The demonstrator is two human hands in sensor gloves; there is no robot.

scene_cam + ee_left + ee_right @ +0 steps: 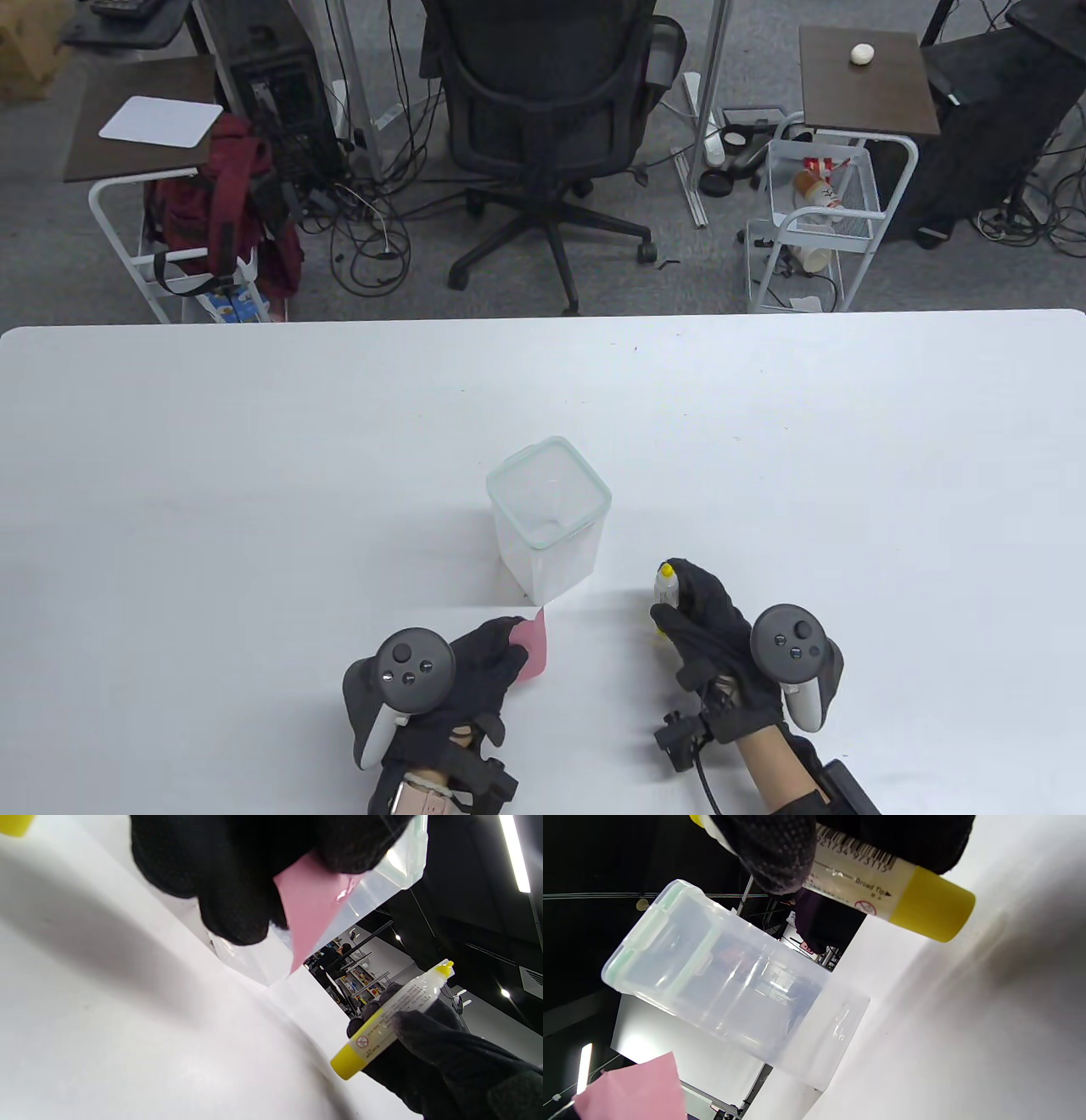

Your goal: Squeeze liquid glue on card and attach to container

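Nearest the table's front edge: left hand [475,671] pinches a pink card [534,647] by one end, the fingers [237,895] closed over it. The card is lifted off the white table [254,475], its free corner pointing toward the base of the container; the left wrist view shows a wet, glossy patch on the card near the fingertips.

Right hand [713,645], well apart from the left, grasps the glue tube [665,586] around its body. The tube is clear with a printed label, a yellow nozzle tip at the upper end and a yellow cap at the lower end [931,906]; it is clear of the table surface.

Just beyond and between the hands: the container [550,518], translucent, square-sided, green-tinted rim, standing upright on the table with no lid on. Neither hand touches it.

Farther back, off the table: black office chair [543,119], two white side carts [814,221], red backpack [225,204].
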